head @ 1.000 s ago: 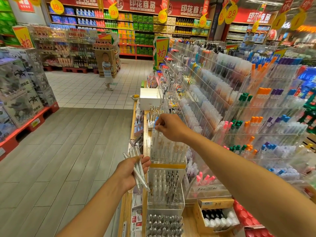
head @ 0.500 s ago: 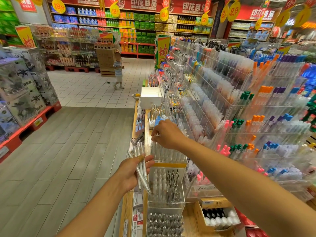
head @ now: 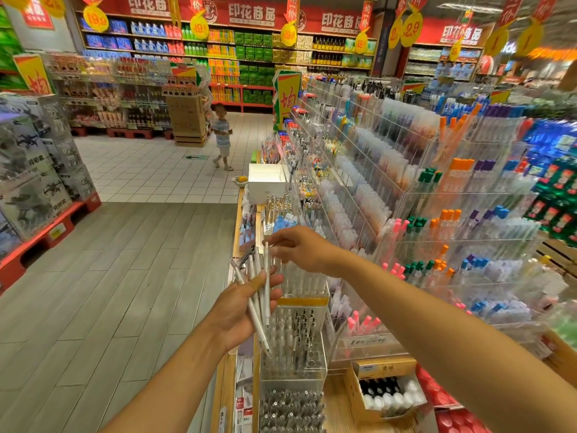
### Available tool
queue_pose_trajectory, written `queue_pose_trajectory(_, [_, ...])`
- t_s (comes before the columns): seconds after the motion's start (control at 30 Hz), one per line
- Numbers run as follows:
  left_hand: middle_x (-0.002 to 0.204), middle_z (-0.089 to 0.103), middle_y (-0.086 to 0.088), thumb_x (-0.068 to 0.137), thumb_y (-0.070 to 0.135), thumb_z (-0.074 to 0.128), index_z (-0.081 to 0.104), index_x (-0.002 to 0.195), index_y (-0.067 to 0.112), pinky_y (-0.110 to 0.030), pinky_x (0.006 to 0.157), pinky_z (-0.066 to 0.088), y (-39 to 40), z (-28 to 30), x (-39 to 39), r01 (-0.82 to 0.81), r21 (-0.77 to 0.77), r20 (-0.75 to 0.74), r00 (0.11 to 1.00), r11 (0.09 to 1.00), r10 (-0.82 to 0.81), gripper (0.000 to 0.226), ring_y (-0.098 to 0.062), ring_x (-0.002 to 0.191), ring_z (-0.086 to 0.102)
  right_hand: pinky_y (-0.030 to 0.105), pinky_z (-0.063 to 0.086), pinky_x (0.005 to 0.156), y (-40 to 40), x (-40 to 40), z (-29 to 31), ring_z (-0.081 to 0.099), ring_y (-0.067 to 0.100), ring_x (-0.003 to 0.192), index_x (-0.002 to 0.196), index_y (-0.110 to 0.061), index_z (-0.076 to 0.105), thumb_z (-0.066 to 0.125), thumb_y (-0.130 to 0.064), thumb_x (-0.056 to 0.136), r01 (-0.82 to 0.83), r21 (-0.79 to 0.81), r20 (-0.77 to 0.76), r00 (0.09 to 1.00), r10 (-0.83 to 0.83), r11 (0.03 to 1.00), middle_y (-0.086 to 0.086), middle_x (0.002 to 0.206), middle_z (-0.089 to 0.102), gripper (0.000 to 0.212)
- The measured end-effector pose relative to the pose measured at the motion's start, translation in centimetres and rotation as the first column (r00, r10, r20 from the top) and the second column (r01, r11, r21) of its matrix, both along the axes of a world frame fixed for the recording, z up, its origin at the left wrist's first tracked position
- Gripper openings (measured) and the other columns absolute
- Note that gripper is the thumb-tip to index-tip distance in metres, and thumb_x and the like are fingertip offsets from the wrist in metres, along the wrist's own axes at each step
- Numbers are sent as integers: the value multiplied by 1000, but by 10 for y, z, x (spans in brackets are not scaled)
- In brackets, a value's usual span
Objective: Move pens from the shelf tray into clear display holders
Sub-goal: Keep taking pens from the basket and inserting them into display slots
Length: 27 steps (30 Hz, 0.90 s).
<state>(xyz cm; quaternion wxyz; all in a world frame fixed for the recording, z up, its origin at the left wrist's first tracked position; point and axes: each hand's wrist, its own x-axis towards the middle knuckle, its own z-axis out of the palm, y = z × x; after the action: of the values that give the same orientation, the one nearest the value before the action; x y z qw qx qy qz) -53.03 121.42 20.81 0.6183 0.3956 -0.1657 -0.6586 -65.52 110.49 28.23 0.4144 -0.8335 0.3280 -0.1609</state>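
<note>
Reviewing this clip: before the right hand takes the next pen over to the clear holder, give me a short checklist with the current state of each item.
1. Left hand has a secure hold on the bundle of white pens: ok.
2. Right hand pinches the top of a single pen: ok.
3. That pen is free of the bundle: not ok, its lower part sits among the others.
4. Clear holder has room left: cannot tell.
5. Path from bundle to holder is unobstructed: ok.
</note>
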Motion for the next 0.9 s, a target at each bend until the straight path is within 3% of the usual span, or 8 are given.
queue_pose_trajectory(0.17, [94, 75, -14, 99, 17, 51, 68, 111, -1, -27, 56, 58, 2, 2, -4, 32, -39, 9, 999, 999, -32, 27, -19, 68, 70, 14, 46, 57, 4, -9, 5, 62, 5, 64, 102, -5, 55, 60, -11, 95, -18, 184, 132, 991, -6, 983, -1, 76, 63, 10])
queue_pose_trajectory(0.33, [93, 73, -15, 100, 15, 50, 63, 118, 0, -28, 55, 59, 2, 7, -8, 9, -19, -36, 999, 1000, -10, 27, -21, 67, 69, 17, 46, 57, -1, -16, 12, 62, 4, 60, 100, -6, 55, 58, -10, 96, 77, 123, 258, 960, -107, 989, 1, 75, 63, 6])
queue_pose_trajectory(0.47, [91, 75, -14, 102, 14, 50, 65, 114, 5, -26, 52, 58, 4, 5, -6, -70, 86, 16, 997, 994, 69, 21, -19, 62, 70, 18, 46, 59, -12, -24, 16, 63, 11, 66, 103, -6, 54, 55, -13, 98, 232, 61, 328, 914, -239, 971, 7, 83, 63, 8])
queue_pose_trajectory(0.57, [83, 76, -9, 103, 14, 48, 63, 116, 6, -25, 50, 57, 5, 0, -3, -128, 150, 58, 991, 980, 121, 21, -18, 61, 70, 27, 45, 64, -17, -30, 13, 62, 16, 70, 103, -9, 48, 50, -19, 101, 298, -87, 258, 929, -267, 951, 7, 84, 62, 11])
queue_pose_trajectory(0.7, [86, 77, -7, 104, 15, 47, 62, 118, 7, -27, 57, 57, 6, -5, -1, -142, 187, 113, 986, 972, 122, 22, -18, 69, 71, 34, 45, 63, -11, -32, 3, 58, 22, 77, 101, -13, 44, 45, -21, 102, 179, -361, 35, 983, -178, 915, 6, 84, 59, 8])
queue_pose_trajectory(0.9, [84, 78, -5, 104, 16, 46, 63, 114, 9, -31, 63, 53, 6, -4, -4, -138, 192, 138, 984, 972, 112, 21, -16, 65, 72, 33, 37, 61, -6, -28, -10, 47, 22, 73, 100, -9, 44, 42, -18, 103, 105, -439, -46, 989, -139, 893, 7, 84, 53, 10])
